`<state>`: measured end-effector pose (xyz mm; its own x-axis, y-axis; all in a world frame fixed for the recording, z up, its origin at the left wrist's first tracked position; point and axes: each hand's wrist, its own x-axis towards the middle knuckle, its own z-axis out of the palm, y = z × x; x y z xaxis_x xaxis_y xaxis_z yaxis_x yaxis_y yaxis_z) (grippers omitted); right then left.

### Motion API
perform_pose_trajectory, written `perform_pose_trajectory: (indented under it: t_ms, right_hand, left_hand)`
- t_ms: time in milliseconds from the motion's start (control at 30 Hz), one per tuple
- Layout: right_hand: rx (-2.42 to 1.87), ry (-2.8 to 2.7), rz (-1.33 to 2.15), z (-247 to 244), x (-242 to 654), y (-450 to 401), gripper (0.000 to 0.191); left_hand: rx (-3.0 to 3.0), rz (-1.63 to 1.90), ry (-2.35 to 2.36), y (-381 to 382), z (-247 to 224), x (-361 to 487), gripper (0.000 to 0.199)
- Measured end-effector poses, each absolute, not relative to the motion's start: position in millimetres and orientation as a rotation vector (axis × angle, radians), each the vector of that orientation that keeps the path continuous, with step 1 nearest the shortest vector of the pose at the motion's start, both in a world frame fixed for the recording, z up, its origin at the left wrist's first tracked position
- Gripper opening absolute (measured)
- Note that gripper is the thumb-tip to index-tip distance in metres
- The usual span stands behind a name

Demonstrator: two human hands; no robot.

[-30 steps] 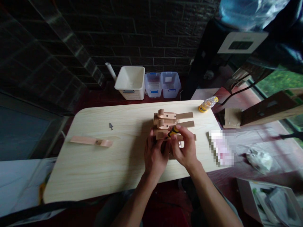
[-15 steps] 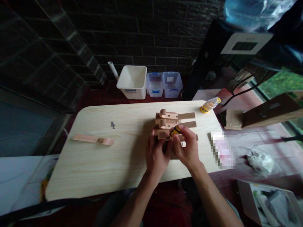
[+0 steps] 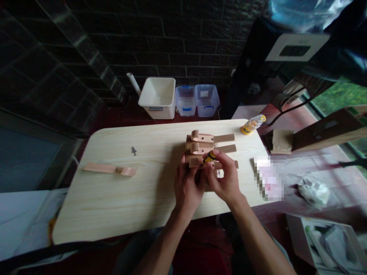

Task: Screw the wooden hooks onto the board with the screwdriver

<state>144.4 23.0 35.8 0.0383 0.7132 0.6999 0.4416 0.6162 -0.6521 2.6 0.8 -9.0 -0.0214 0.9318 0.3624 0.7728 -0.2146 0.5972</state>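
On the table stands a wooden assembly with curled pieces and flat strips that jut out to the right; dark screw heads or holes show in the curled pieces. My left hand is closed round its near left side, partly hiding it. In the fingers of my right hand is a short yellow and black screwdriver, tilted over the nearest curled piece. Its tip is hidden by my fingers. To the left lie a separate wooden strip with a curled end and a few dark screws.
A clear bottle with yellow ends sits at the far right corner. A blurred-out pinkish item lies by the right edge. Behind the table are a white bin and two clear boxes. An open box stands lower right.
The whole view has shifted slightly, so everything sits a little further left and up. Both hands keep their hold; the screwdriver stays over the same curled piece.
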Motion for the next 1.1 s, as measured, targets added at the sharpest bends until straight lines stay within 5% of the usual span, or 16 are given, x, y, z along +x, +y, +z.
perform_pose_trajectory:
  t_ms: [1100]
  right_hand:
    - [-1.036,-1.525,0.395,17.3,147.2,20.3,0.054]
  left_hand:
    - [2.018,1.023,1.819,0.3,1.4,3.5,0.041]
